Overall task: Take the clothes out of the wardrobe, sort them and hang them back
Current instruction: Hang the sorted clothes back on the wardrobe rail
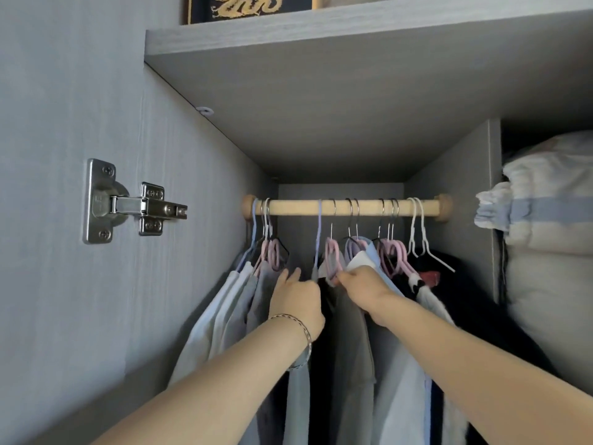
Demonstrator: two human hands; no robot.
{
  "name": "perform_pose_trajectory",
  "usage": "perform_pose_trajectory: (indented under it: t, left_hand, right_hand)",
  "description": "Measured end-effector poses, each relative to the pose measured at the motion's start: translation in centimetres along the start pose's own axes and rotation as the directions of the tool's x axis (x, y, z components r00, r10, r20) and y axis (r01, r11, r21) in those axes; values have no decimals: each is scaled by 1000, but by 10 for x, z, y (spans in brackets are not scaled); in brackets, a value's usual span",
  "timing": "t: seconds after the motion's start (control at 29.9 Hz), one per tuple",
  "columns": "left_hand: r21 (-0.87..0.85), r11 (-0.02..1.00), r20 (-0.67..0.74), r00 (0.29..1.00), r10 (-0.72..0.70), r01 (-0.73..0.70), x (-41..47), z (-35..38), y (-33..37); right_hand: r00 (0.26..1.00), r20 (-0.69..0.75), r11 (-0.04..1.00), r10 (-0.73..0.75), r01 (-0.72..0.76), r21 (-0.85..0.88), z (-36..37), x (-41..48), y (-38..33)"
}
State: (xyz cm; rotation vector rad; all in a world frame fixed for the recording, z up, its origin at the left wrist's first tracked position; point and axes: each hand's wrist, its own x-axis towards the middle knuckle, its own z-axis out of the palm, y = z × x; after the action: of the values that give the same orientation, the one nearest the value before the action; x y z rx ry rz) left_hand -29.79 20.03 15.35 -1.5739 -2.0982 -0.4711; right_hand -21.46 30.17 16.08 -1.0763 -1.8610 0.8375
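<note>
Both arms are up inside the wardrobe [199, 187]. The hands sit close side by side, not touching, just under the wooden rail [353, 207].

The right hand [362, 292] has its fingertips pinched on the lower loop of a pink hanger [332, 256]. That is right at the shoulder of the grey garment [353, 335], which drops straight down below that hand.

The left hand [298, 300], with a thin bracelet [306, 335] on its wrist, pokes its fingers up into the gap just left of that hanger. It sits beside a dark garment [322, 380] that hangs between the two wrists. Whether it grips any cloth, I cannot tell, because the fingertips are turned away.

Out to the left of the left hand hangs a bunch of pale clothes [221, 316], pushed toward the rail's end. Touching the back of the right hand is the collar of a light blue shirt [373, 253]. Further right come more pink hangers [394, 255], then two white hangers [420, 242] over black clothes [481, 316].

Past the divider, well right of the right hand, there is stacked bedding [552, 226]. Far left of the left hand, a metal hinge [128, 205] is on the side wall. High above both hands runs a shelf [321, 40] with a dark box with a gold dragon [250, 8] on it.
</note>
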Motion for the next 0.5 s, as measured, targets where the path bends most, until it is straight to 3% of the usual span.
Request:
perform_pose_trajectory:
  t: [0.07, 0.13, 0.2, 0.23, 0.3, 0.33, 0.37, 0.44, 0.5]
  left_hand:
    - [6, 1000, -21, 999, 28, -28, 1, -1, 5]
    - [8, 1000, -110, 994, -10, 11, -1, -6, 2]
    - [45, 996, -160, 984, -74, 82, -2, -14, -11]
    - [58, 991, -140, 983, -115, 124, -3, -16, -20]
    - [44, 982, -72, 981, -182, 185, -7, -21, -39]
    - [30, 982, -56, 981, -185, 187, -9, -22, -47]
    - [13, 985, -59, 983, -171, 172, -11, -23, -53]
    - [-49, 988, -63, 986, -152, 149, -16, -24, -58]
    - [-142, 973, -66, 979, -195, 184, -19, -22, -61]
  right_hand:
    - [996, -63, 998, -64, 63, -20, -2, 13, 3]
    - [994, -58, 978, -98, 85, -188, 3, 2, -7]
    - [969, -80, 908, -233, 187, -374, 5, -10, -22]
    - [927, -131, 843, -351, 252, -475, 9, -20, -32]
    - [817, -102, 699, -567, 413, -583, 21, -34, -48]
    - [812, -14, 678, -584, 478, -559, 29, -37, -55]
    - [831, 56, 726, -553, 514, -456, 42, -35, -60]
    - [930, 157, 911, -331, 359, -203, 65, -27, -71]
    - [963, 240, 992, -124, 116, 48, 83, -19, -78]
